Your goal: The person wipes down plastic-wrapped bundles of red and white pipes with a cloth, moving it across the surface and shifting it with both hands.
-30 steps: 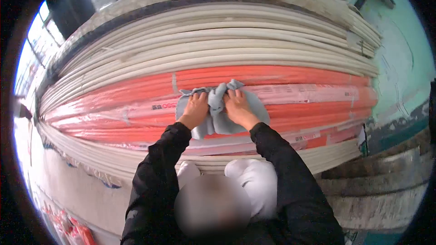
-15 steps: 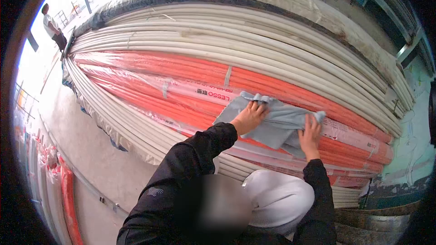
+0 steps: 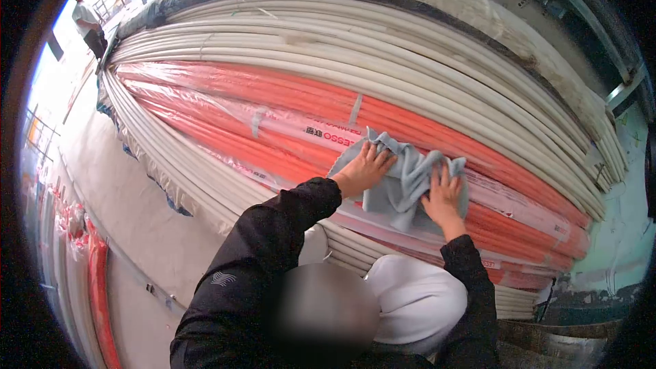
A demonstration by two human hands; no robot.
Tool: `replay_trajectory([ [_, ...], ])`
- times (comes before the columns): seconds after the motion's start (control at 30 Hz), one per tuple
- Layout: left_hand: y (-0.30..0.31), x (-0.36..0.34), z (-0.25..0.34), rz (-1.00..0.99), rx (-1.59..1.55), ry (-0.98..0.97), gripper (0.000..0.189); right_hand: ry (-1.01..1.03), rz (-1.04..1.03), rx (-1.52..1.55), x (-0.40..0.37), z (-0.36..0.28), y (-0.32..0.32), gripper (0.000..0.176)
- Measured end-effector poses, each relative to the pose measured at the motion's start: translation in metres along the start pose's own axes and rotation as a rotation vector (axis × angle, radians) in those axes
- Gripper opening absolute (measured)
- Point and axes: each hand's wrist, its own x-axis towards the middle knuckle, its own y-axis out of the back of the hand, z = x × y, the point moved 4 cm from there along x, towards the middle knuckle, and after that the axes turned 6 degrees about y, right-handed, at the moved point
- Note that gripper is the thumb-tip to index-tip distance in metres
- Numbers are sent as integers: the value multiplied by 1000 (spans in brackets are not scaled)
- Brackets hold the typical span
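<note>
A grey-blue cloth lies rumpled over orange pipes wrapped in clear plastic. My left hand rests on the cloth's upper left part, palm down with fingers stretched out. On the right part, my right hand presses down with its fingers spread. Raised folds of cloth run between the two hands. Just left of the cloth, a pink printed label shows through the wrapping.
Long cream pipes lie behind the orange ones, and more run along the near side. A person stands at the far left end. Wrapped red pipes stand at lower left. A metal frame is at right.
My right hand has slid left toward my left hand, and the cloth between them has bunched into higher folds. My left hand has moved slightly left. The view has shifted a little.
</note>
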Motion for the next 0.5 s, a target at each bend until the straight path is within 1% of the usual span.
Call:
replay_trajectory([
  [0.07, -4, -16, -15, -1, 23, 23, 60, 80, 42, 32, 12, -23, -3, 93],
  [0.1, -7, -25, -24, -27, 1, 58, 61, 103, 40, -8, 15, -32, -4, 95],
  [0.2, -19, -55, -53, -33, 62, 140, 61, 140, 75, -25, 21, -49, -2, 96],
  [0.23, -21, -66, -64, -68, 74, 161, 61, 142, 46, -10, 22, -53, 0, 93],
  [0.37, -30, -110, -113, -159, 156, 268, 63, 253, 34, 26, 26, -72, -2, 89],
  [0.43, -37, -126, -134, -178, 213, 280, 65, 306, 51, 66, 32, -88, -1, 86],
  [0.5, -42, -137, -145, -294, 287, 259, 67, 328, 79, 104, 39, -100, 2, 83],
])
